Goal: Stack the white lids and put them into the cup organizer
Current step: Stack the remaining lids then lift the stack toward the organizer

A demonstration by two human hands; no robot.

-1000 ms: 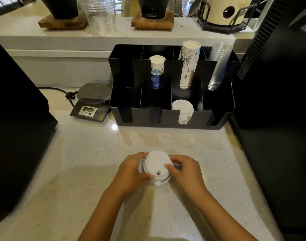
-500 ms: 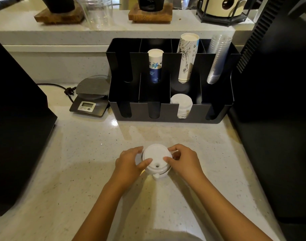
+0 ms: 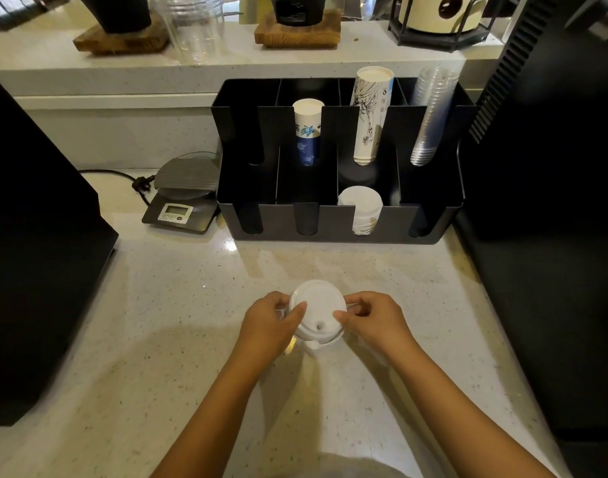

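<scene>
We look down on a pale speckled counter (image 3: 140,339) that fills most of the frame, flanked by two dark machines at the left and right edges. Next in size is the black cup organizer (image 3: 340,232) in the upper middle, with four slots along its back row and four along the front. The back row holds, from left to right, nothing we can see, one stack of blue-printed paper cups (image 3: 307,136), one taller stack of sketch-printed cups (image 3: 370,115) and one stack of clear plastic cups (image 3: 430,115). In the front row only the third slot is filled, by a stack of white lids already stowed (image 3: 361,210); the other three look empty. A small digital scale (image 3: 183,198) sits just left of the organizer. Lower centre, our two hands meet around the stack of white lids (image 3: 318,315) — the left hand (image 3: 268,322) pinches its left rim, the right hand (image 3: 375,319) pinches its right rim, both closed narrowly on it. The stack sits at or just above the counter; we cannot count its lids, since only the top one with its sip hole shows clearly. We judge the stacking about finished and squared up — what remains is carrying this stack up the frame and lowering it into a front slot, likely onto the lids already there.
</scene>
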